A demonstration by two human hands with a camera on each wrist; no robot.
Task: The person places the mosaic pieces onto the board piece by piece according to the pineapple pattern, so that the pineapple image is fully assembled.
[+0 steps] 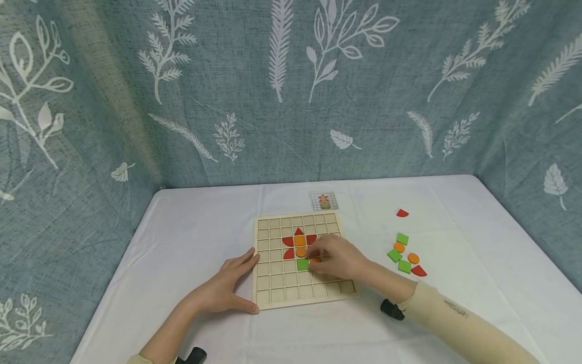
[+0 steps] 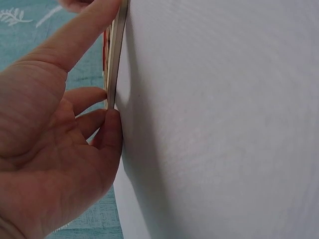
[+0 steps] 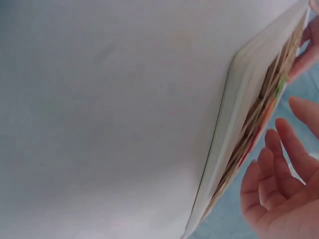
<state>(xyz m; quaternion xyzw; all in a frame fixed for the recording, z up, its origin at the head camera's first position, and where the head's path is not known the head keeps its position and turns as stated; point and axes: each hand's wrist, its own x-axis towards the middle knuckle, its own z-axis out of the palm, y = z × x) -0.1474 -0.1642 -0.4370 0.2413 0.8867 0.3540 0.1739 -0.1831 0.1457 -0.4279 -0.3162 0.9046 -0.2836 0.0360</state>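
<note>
I see board [image 1: 302, 293] flat on table [image 1: 191, 242], square, no long axis; edges roughly parallel to table edge, slightly skewed. Pale wood, grid of shallow square cells. Centre cells hold flat red petals [image 1: 288, 241], orange disc [image 1: 300, 251], green square [image 1: 302, 264] — matte, smooth. Left hand [image 1: 227, 290] fingers straight, braced against board's left edge. Right hand [image 1: 338, 259] over centre, fingertips on orange piece [image 1: 315, 259] — pinch or press, cannot tell. Loose pieces [image 1: 403, 253] lie right of board.

Orange piece [image 1: 315, 259] mostly under right hand [image 1: 338, 258]; pattern card [image 1: 324, 201] too small to read.
</note>
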